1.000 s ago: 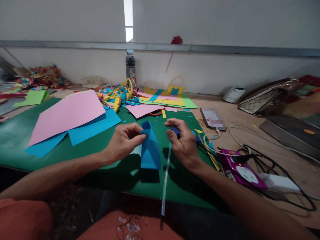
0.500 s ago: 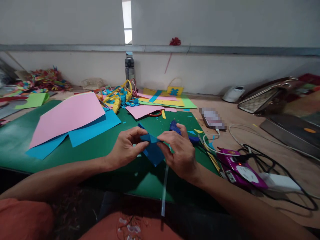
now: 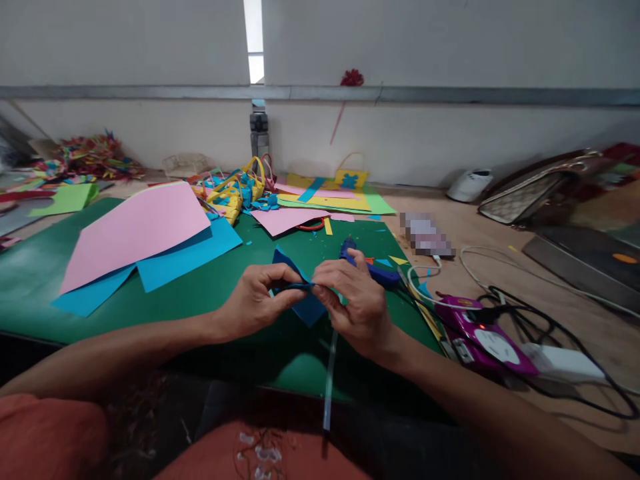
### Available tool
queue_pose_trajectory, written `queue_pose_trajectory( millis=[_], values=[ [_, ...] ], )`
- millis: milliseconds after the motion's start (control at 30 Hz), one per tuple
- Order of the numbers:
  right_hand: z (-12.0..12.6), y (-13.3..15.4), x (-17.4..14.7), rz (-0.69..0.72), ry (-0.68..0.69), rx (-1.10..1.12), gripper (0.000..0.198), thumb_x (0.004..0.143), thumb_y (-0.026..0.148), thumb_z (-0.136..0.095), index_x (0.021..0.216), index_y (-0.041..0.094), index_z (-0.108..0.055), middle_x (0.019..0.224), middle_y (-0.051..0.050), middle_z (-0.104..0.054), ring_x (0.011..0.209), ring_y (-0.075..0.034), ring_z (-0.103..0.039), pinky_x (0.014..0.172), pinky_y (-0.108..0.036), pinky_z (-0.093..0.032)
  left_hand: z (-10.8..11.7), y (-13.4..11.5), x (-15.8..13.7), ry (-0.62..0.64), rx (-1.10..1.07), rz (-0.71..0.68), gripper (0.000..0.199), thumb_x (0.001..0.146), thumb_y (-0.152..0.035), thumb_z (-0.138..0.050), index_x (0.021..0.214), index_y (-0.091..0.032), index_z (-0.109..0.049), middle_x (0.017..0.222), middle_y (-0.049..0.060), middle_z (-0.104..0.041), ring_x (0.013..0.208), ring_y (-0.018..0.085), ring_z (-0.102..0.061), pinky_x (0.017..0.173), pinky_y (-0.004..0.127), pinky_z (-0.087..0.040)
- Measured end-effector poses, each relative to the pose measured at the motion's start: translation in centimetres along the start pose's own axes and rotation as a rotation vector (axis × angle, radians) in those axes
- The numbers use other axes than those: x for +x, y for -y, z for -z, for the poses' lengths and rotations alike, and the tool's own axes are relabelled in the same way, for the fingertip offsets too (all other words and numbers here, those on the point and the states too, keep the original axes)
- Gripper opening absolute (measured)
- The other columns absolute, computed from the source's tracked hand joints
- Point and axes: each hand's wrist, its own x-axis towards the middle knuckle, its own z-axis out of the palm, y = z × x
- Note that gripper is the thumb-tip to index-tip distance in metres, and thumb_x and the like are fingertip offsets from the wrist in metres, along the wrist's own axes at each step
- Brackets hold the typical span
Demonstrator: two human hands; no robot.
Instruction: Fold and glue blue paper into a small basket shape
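Above the green mat, a piece of blue paper [image 3: 309,311] is bent between my two hands. My left hand [image 3: 257,293] pinches its folded part between thumb and fingers. Close beside it, the thumb and fingertips of my right hand [image 3: 353,300] grip the same paper at the fold. Behind my right hand lies a blue hot glue gun [image 3: 383,274], its middle hidden by the hand. A clear glue stick [image 3: 329,387] shows below that hand and reaches past the mat's front edge.
Pink sheets [image 3: 140,230] and blue sheets [image 3: 195,255] lie left on the green mat [image 3: 200,303]. Yellow and blue paper baskets [image 3: 240,193] stand at the back. At right are a phone [image 3: 427,235], a purple power strip [image 3: 485,337] and tangled cables [image 3: 565,363].
The blue paper is folded over further, and its upper flap now stands between my hands. My left fingers have shifted slightly right and down along it. Both hands keep their grip.
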Motion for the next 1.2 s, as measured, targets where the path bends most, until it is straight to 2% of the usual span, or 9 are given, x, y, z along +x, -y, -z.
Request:
queue_pose_trajectory(
  millis=[67,233,367,500,667,933,1100,1200],
  values=[
    [-0.1,-0.1,-0.1,0.026,0.006,-0.008,0.008,0.086,0.017,-0.05,0.081,0.022,-0.054,0.077,-0.001,-0.067,0.077,-0.015,-0.063,0.097,-0.043,-0.029,0.0,0.0,0.0,0.014,0.012,-0.001,0.009,0.073,-0.017,-0.062,0.065,-0.014,-0.059,0.059,-0.002,-0.056,0.055,0.009,-0.047,0.053,0.021,-0.038],
    [-0.2,-0.2,-0.2,0.005,-0.054,-0.003,0.008,0.084,0.015,-0.053,0.087,0.022,-0.052,0.083,-0.002,-0.068,0.078,-0.015,-0.064,0.098,-0.044,-0.031,-0.2,0.0,0.0,-0.011,-0.036,-0.044,0.012,0.071,-0.012,-0.062,0.061,-0.014,-0.057,0.065,-0.001,-0.056,0.06,0.008,-0.048,0.057,0.021,-0.038],
    [-0.1,-0.3,-0.3,0.045,-0.043,-0.02,0.01,0.083,0.011,-0.052,0.086,0.021,-0.052,0.084,-0.003,-0.068,0.079,-0.014,-0.064,0.098,-0.045,-0.031,-0.4,0.2,-0.1,0.001,-0.082,-0.014,0.015,0.07,-0.012,-0.063,0.058,-0.014,-0.054,0.058,-0.004,-0.049,0.054,0.006,-0.041,0.051,0.02,-0.034],
    [-0.1,-0.5,-0.5,0.117,-0.03,-0.067,0.015,0.083,0.007,-0.049,0.088,0.021,-0.055,0.086,-0.005,-0.068,0.079,-0.014,-0.064,0.099,-0.046,-0.029,-0.5,0.2,-0.3,0.046,-0.156,0.136,0.019,0.068,-0.021,-0.066,0.058,-0.015,-0.052,0.05,-0.006,-0.043,0.046,0.005,-0.034,0.044,0.018,-0.027],
    [-0.3,-0.5,-0.7,0.131,-0.013,-0.075,0.014,0.085,0.009,-0.048,0.09,0.02,-0.057,0.087,-0.005,-0.069,0.081,-0.015,-0.064,0.099,-0.045,-0.029,-0.2,0.2,-0.2,0.087,-0.252,0.288,0.032,0.076,-0.035,-0.058,0.054,-0.015,-0.047,0.049,-0.006,-0.039,0.047,0.005,-0.032,0.046,0.019,-0.027],
    [-0.4,-1.1,-0.8,0.045,0.005,-0.067,0.01,0.087,0.016,-0.05,0.095,0.016,-0.056,0.088,-0.007,-0.069,0.083,-0.017,-0.064,0.094,-0.043,-0.033,-0.3,0.7,0.0,0.019,-0.572,0.439,0.029,0.072,-0.03,-0.066,0.055,-0.013,-0.051,0.049,-0.006,-0.044,0.047,0.003,-0.033,0.045,0.017,-0.025],
    [-0.4,-1.5,-0.9,0.036,0.021,-0.066,0.009,0.087,0.016,-0.05,0.093,0.016,-0.056,0.089,-0.007,-0.068,0.084,-0.017,-0.064,0.091,-0.044,-0.036,-0.4,0.3,0.2,-0.033,-0.762,0.609,0.027,0.061,-0.027,-0.075,0.061,-0.014,-0.052,0.052,-0.006,-0.048,0.045,0.004,-0.043,0.047,0.018,-0.037],
    [-0.3,-1.4,-0.9,0.073,0.031,-0.062,0.011,0.088,0.018,-0.049,0.096,0.015,-0.056,0.089,-0.008,-0.068,0.085,-0.017,-0.063,0.09,-0.043,-0.037,-0.3,0.2,0.3,-0.043,-0.826,0.643,0.028,0.058,-0.024,-0.077,0.062,-0.013,-0.052,0.053,-0.006,-0.051,0.045,0.005,-0.047,0.047,0.018,-0.041]
  ],
)
